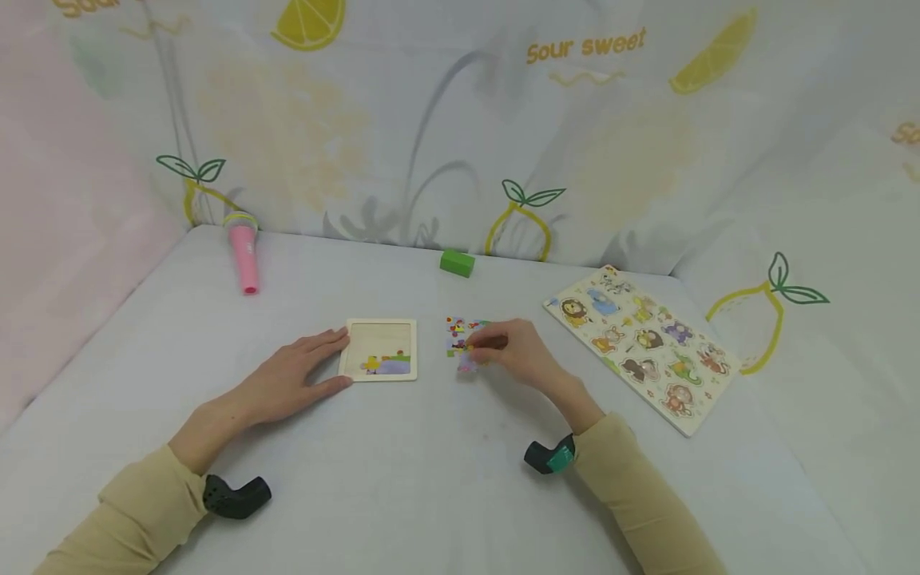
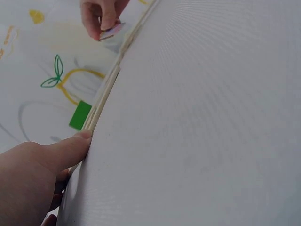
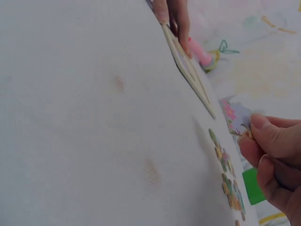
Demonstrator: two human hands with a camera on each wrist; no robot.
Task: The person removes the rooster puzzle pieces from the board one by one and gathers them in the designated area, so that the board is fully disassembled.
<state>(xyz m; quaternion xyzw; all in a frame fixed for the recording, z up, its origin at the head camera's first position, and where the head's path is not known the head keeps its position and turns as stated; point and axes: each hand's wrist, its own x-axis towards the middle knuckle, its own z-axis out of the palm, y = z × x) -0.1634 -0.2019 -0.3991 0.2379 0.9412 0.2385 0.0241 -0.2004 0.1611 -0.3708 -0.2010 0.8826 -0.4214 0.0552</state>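
My left hand (image 1: 283, 382) holds a small square wooden puzzle tray (image 1: 413, 327) at its left side, thumb near the lower corner and fingertips higher up. Along the tray's lower edge lie fitted pieces (image 1: 394, 366) in purple and yellow; bare wood shows above them. To the right, my right hand (image 1: 516, 351) pinches a jigsaw piece (image 3: 237, 115) between thumb and fingertips, raised off the table. It looks pale purple with a pink flower. Beneath and behind that hand lie several loose jigsaw pieces (image 1: 455, 326), partly hidden by the fingers.
A green block (image 1: 457, 263) stands near the table's back edge. At the back left lies a pink toy microphone (image 1: 245, 255). A larger wooden animal puzzle board (image 1: 643, 343) lies slantwise on the right. Patterned cloth (image 1: 431, 120) hangs behind the white tabletop (image 1: 431, 487).
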